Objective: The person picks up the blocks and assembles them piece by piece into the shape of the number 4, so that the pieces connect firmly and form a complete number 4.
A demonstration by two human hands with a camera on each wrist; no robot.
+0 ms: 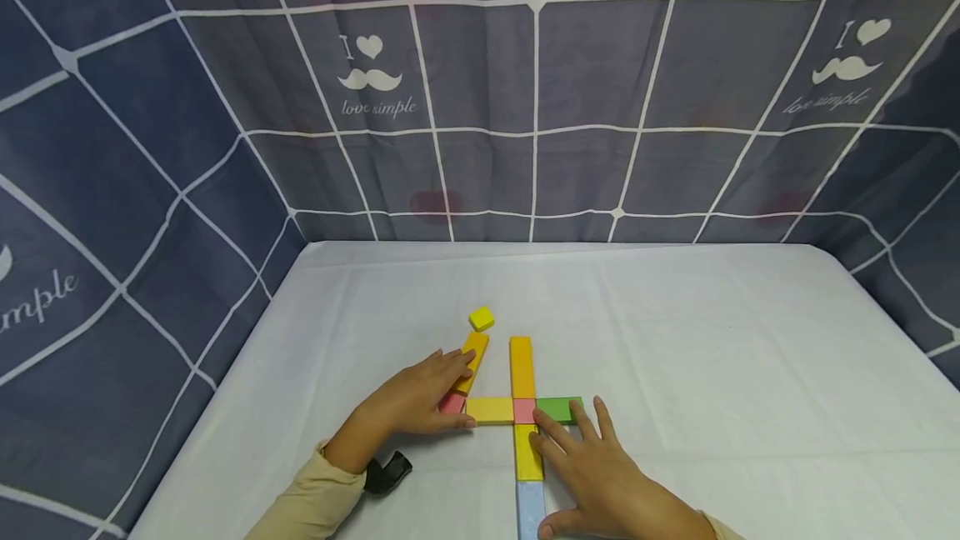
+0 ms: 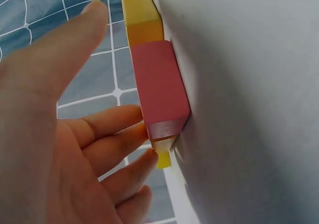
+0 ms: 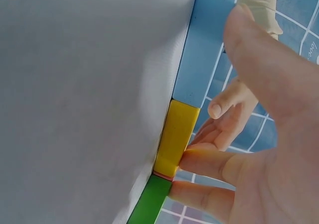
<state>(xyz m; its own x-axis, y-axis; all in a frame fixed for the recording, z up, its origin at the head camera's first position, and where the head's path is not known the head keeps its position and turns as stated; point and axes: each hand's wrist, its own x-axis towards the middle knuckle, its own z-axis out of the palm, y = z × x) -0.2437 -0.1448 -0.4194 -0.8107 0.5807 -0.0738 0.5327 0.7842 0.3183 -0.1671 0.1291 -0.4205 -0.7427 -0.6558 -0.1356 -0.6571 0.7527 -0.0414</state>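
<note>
On the white cloth, wooden blocks form a cross: an orange block (image 1: pixel 522 367) at the top, a pink block (image 1: pixel 524 411) at the centre, a yellow block (image 1: pixel 489 411) to the left and a green block (image 1: pixel 559 409) to the right. Below the centre run another yellow block (image 1: pixel 528 452) and a light blue block (image 1: pixel 531 511). My left hand (image 1: pixel 412 397) lies over a red block (image 2: pixel 160 84) and a slanted orange block (image 1: pixel 476 347), fingers extended against them. My right hand (image 1: pixel 603 473) spreads over the lower blocks, fingertips near the pink and yellow, thumb at the blue.
A small yellow block (image 1: pixel 482 318) sits just beyond the slanted orange one. A black strap (image 1: pixel 387 473) shows at the left wrist. Grey checked curtain (image 1: pixel 480 107) encloses the back and sides of the white-covered table (image 1: pixel 712 323).
</note>
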